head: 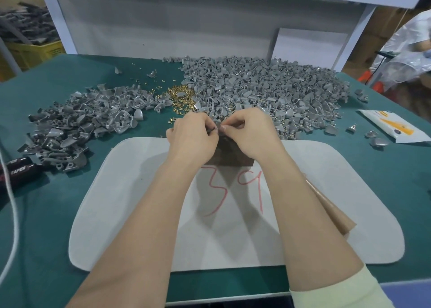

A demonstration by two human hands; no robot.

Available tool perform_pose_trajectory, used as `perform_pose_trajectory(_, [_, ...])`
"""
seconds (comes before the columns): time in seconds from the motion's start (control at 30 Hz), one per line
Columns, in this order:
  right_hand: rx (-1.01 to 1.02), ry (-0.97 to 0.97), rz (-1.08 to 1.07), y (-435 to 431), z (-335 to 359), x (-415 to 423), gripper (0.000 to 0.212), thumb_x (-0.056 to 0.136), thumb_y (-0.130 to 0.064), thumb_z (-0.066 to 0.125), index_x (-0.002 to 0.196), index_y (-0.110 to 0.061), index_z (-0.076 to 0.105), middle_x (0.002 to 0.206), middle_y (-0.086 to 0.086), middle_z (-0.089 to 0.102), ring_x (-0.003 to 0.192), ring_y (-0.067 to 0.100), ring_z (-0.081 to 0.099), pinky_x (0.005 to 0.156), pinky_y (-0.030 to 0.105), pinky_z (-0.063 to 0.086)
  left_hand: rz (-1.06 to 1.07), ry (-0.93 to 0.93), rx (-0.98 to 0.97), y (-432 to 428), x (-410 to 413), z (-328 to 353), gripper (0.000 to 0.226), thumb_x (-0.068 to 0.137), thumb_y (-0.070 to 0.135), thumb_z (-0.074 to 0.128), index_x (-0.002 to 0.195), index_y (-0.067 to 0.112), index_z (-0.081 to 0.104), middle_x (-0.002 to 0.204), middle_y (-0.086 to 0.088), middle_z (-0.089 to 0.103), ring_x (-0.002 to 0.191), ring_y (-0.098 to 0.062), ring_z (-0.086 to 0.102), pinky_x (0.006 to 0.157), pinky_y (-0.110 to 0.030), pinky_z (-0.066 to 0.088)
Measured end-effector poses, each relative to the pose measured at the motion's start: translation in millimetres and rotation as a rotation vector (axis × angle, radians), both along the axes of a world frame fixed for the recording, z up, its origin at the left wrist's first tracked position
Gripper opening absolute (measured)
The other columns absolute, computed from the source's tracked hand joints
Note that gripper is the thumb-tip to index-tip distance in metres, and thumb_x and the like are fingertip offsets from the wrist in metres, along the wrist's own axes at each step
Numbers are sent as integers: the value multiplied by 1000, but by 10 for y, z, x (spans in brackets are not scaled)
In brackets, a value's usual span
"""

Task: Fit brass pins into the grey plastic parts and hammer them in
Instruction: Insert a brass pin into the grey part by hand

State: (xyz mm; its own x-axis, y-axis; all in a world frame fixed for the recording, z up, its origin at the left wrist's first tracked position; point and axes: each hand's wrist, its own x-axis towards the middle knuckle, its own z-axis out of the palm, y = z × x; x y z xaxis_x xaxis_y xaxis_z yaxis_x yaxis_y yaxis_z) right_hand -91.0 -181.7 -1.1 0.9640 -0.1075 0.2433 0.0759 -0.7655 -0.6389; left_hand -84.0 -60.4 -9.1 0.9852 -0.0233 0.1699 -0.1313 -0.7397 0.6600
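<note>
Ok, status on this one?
Pinching one grey plastic part: left hand, right hand, above dark block. Heap of brass pins beyond. Nothing blocking.

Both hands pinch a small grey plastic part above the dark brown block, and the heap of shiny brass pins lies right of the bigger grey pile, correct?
Not quite. In the head view the heap of shiny brass pins lies left of the bigger grey pile. The left hand and right hand do pinch the small grey plastic part above the dark brown block.
</note>
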Motion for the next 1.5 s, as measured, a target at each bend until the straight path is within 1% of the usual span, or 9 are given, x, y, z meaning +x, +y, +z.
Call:
perform_pose_trajectory(0.27, [-84, -28, 19, 27, 22, -19, 11, 88, -22, 64, 85, -22, 75, 82, -3, 64, 83, 16, 59, 72, 24, 44, 3, -8, -15, 6, -7, 8, 9, 89, 26, 60, 82, 30, 61, 106, 2, 67, 112, -26, 55, 99, -42, 42])
perform_pose_trajectory(0.5, [-117, -13, -3, 41, 45, -25, 12, 89, -22, 62, 87, -20, 74, 90, 3, 70, 89, 20, 61, 80, 30, 49, -1, -13, -27, 0, -19, 15, 12, 88, 24, 61, 78, 30, 59, 104, 1, 67, 111, -26, 56, 98, -42, 42])
perform_pose_trajectory(0.6, [-173, 36, -7, 73, 98, -15, 14, 89, -23, 60, 90, -20, 74, 91, 7, 70, 92, 25, 61, 82, 34, 51, -5, -19, -28, 3, -9, 2, 6, 88, 24, 62, 85, 26, 66, 105, -1, 67, 110, -27, 56, 97, -42, 43])
perform_pose_trajectory(0.87, [-334, 76, -6, 154, 203, -11, 11, 90, -15, 58, 92, -14, 69, 94, 9, 66, 91, 27, 60, 73, 26, 46, -15, -78, 62, -3, -12, 17, 14, 90, 23, 58, 96, 23, 71, 107, -4, 66, 110, -30, 54, 94, -40, 42])
perform_pose_trajectory(1.03, [-189, 83, 1, 107, 112, 1, 11, 90, -21, 59, 95, -20, 68, 99, 7, 67, 94, 24, 59, 83, 32, 50, -3, -71, 52, -6, -20, 11, 11, 90, 23, 58, 90, 25, 68, 106, -1, 66, 111, -27, 53, 97, -40, 41])
perform_pose_trajectory(1.17, [-51, 30, 13, 65, 51, -1, 6, 86, -20, 65, 86, -23, 60, 88, 0, 63, 85, 17, 57, 78, 26, 45, 12, -63, 42, -1, -14, 4, 8, 89, 25, 59, 89, 27, 67, 105, 2, 67, 111, -26, 53, 96, -38, 40])
perform_pose_trajectory(1.27, [-61, 21, 26, 53, 39, 0, 8, 87, -16, 62, 82, -23, 61, 88, 1, 65, 89, 19, 60, 83, 31, 47, 19, -68, 42, 1, -7, -3, 7, 89, 27, 61, 90, 27, 68, 105, 2, 67, 112, -25, 54, 97, -38, 39])
perform_pose_trajectory(1.37, [-106, 9, 9, 65, 41, -5, 7, 90, -18, 59, 88, -20, 66, 95, 4, 67, 92, 20, 59, 81, 28, 46, 20, -70, 42, -2, -6, -1, 9, 90, 27, 60, 91, 27, 69, 106, 1, 67, 111, -26, 55, 97, -38, 39])
perform_pose_trajectory(1.5, [-238, -16, 15, 112, 52, -11, 8, 91, -17, 55, 91, -17, 63, 101, 6, 55, 97, 25, 54, 86, 36, 45, 5, -78, 62, -5, 0, -5, 12, 91, 30, 58, 94, 26, 70, 107, -1, 67, 111, -28, 54, 95, -39, 39])
